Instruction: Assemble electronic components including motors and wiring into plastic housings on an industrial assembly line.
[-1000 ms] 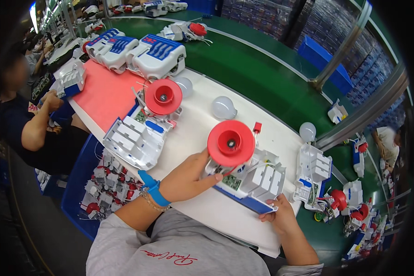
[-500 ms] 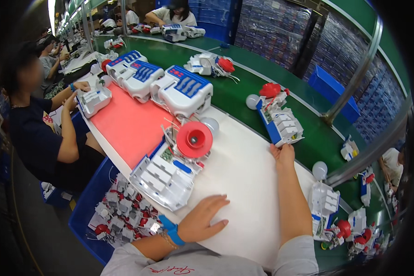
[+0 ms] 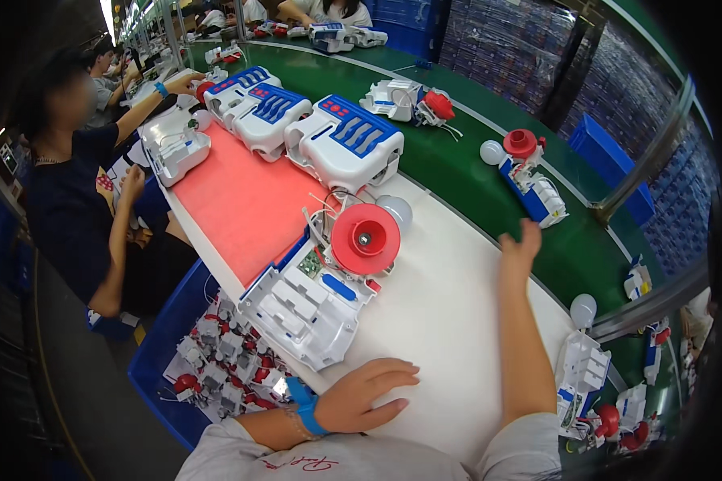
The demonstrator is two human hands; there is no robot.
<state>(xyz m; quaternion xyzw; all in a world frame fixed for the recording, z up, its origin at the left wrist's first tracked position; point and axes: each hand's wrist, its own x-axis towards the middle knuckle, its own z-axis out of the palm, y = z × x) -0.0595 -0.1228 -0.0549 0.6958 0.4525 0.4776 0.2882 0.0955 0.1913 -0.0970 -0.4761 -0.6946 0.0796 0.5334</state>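
My left hand (image 3: 367, 398), with a blue band at its wrist, rests open over the white tabletop (image 3: 437, 313), fingers apart and nothing in them. Beyond it lies an opened white plastic housing half (image 3: 301, 303) with a circuit board, wires and a red funnel-shaped part (image 3: 367, 239). A pale round bulb (image 3: 396, 212) sits behind the red part. My right hand (image 3: 521, 248) is stretched toward the green conveyor (image 3: 457, 172), open and empty. Just past its fingertips, apparently untouched, a blue-and-white housing half (image 3: 535, 191) lies on the conveyor with a red part and a bulb.
Closed white-and-blue housings (image 3: 349, 144) stand along a red mat (image 3: 237, 200). A blue bin (image 3: 156, 377) of small red and white parts is below left. A co-worker (image 3: 80, 200) sits at the left. More housings (image 3: 582, 369) and a metal post (image 3: 658, 301) are at the right.
My right hand has let go of the housing half on the conveyor, which now lies beyond its fingertips. The co-worker has let go of a housing and reaches forward. The view has shifted slightly.
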